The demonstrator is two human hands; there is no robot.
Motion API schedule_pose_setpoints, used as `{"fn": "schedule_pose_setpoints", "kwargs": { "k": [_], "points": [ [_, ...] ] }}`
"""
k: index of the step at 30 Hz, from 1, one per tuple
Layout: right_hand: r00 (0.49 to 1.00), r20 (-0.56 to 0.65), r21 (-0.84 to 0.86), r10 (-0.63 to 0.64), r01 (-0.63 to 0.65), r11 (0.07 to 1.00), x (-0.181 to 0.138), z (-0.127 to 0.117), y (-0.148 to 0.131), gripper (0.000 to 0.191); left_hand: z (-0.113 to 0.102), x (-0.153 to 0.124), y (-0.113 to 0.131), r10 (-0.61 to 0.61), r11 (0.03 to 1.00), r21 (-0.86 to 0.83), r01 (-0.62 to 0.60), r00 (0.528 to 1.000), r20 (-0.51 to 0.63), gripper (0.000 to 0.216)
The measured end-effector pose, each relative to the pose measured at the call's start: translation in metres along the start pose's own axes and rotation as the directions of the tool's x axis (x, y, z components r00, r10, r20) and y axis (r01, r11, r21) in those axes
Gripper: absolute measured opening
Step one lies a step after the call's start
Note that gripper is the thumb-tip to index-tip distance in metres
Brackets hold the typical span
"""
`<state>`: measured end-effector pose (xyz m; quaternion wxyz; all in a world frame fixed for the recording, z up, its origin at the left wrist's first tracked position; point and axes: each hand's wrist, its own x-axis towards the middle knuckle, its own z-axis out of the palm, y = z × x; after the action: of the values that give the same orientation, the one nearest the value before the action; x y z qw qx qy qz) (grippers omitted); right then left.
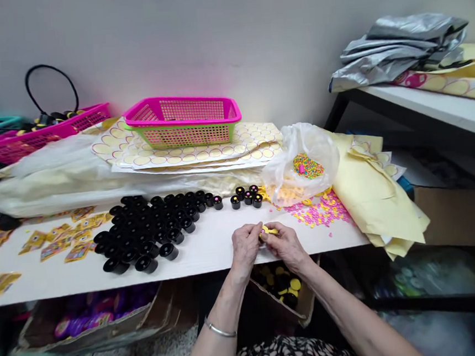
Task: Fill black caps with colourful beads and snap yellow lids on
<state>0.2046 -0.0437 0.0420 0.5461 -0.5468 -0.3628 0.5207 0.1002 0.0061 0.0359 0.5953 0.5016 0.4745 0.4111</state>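
Observation:
Above the table's front edge, my left hand (244,248) and my right hand (287,244) meet with fingers closed. Between the fingertips shows a small yellow plastic piece (270,231), apparently gripped by both hands; anything beneath it is hidden. Many round black cups (150,230) stand in a dense cluster to the left. Several black cups with coloured bits inside (247,198) stand just beyond my hands. Small pink and yellow pieces (321,209) lie scattered to the right. Behind them an open clear plastic bag (277,177) holds many-coloured beads (309,166) and yellow parts.
A pink-and-green basket (184,135) stands on printed sheets (260,148) at the back. Yellow paper (375,188) hangs over the right edge. Small yellow packets (54,246) lie at left. Below the table are a box of black and yellow parts (302,305) and a box of purple items (140,322).

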Motion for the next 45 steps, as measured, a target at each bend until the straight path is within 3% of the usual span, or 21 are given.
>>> {"fn": "schedule_pose_setpoints", "kwargs": {
  "k": [8, 14, 17, 20, 24, 27, 31, 38, 42, 45],
  "points": [
    [0.986, 0.032, 0.228, 0.166, -0.169, 0.959, 0.011, 0.001, -0.013, 0.036, 0.000, 0.001, 0.008, -0.071, 0.997, 0.030, 0.070, 0.997, 0.014, 0.031],
    [0.979, 0.006, 0.228, 0.201, -0.197, 0.953, 0.014, 0.001, -0.016, 0.036, 0.002, 0.008, 0.003, -0.070, 0.990, 0.118, 0.073, 0.997, -0.026, 0.026],
    [0.980, 0.033, 0.219, 0.197, -0.199, 0.955, 0.013, 0.002, -0.011, 0.034, -0.008, 0.004, 0.003, -0.087, 0.995, 0.050, 0.084, 0.994, 0.060, 0.032],
    [0.983, -0.008, 0.213, 0.183, -0.177, 0.961, 0.013, 0.005, -0.009, 0.035, -0.021, -0.003, 0.005, -0.064, 0.992, -0.092, 0.088, 0.971, 0.229, 0.029],
    [0.985, -0.059, 0.158, 0.160, -0.149, 0.976, 0.007, 0.006, -0.006, 0.032, -0.025, -0.012, -0.001, 0.067, 0.997, -0.046, -0.056, 0.950, 0.304, 0.051],
    [0.992, -0.059, 0.130, 0.114, -0.106, 0.986, -0.007, -0.001, -0.006, 0.029, -0.017, -0.018, -0.005, 0.203, 0.974, 0.053, -0.221, 0.952, 0.230, 0.032],
    [0.991, 0.129, 0.239, -0.020, -0.012, 0.971, -0.036, -0.022, -0.012, 0.035, -0.010, -0.034, 0.005, 0.322, 0.936, 0.089, -0.341, 0.930, 0.178, 0.031],
    [0.926, 0.374, 0.386, 0.052, -0.207, 0.899, -0.065, -0.049, -0.014, 0.053, -0.003, -0.061, 0.026, 0.477, 0.851, 0.031, -0.524, 0.796, 0.372, 0.031],
    [0.913, 0.408, 0.347, 0.019, -0.174, 0.921, -0.068, -0.052, -0.020, 0.065, 0.003, -0.069, 0.030, 0.547, 0.751, 0.107, -0.652, 0.704, 0.453, 0.023],
    [0.913, 0.408, 0.274, 0.001, -0.123, 0.954, -0.072, -0.051, -0.026, 0.059, 0.010, -0.077, 0.032, 0.558, 0.660, 0.166, -0.733, 0.626, 0.545, 0.015]
  ]
}}
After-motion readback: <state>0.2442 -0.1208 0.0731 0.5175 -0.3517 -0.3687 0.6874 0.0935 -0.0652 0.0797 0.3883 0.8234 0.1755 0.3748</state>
